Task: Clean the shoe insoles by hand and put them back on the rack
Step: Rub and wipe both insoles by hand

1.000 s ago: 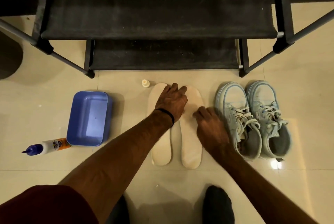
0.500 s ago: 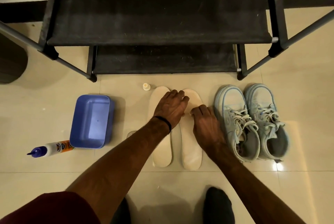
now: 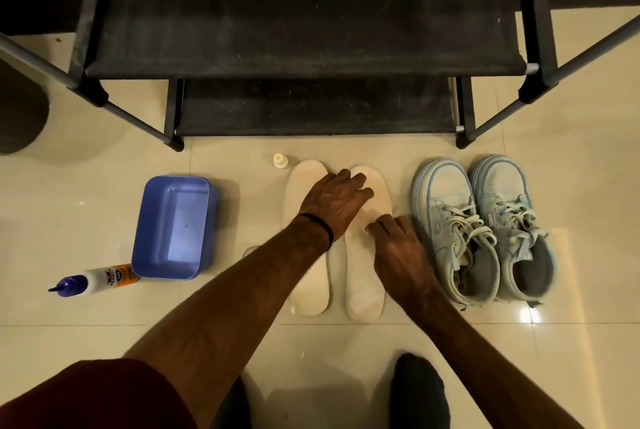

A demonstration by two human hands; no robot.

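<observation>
Centrally, two cream insoles lie flat and side by side on the tiled floor (image 3: 571,214), their long axes parallel and running from the viewer toward the shoe rack (image 3: 304,48), rounded toe ends pointing at the rack and heel ends toward the viewer. The left insole (image 3: 308,290) and right insole (image 3: 363,293) are just beside each other, with a narrow strip of floor between them.

The left hand (image 3: 332,203), with a dark band at the wrist, reaches across both insoles near their toe ends; its fingers are extended and slightly spread, resting on the right insole. The right hand (image 3: 398,248) sits on the outer edge of the right insole, fingers curled downward against it; whether they pinch the edge cannot be told.

Right of the insoles stands a pair of pale blue sneakers (image 3: 485,228), toes toward the rack. Near the left insole's toe stands a small cream bottle cap (image 3: 280,160). Farther left are a blue plastic tub (image 3: 173,228) and, touching its near corner, a glue bottle (image 3: 93,281) lying on its side.
</observation>
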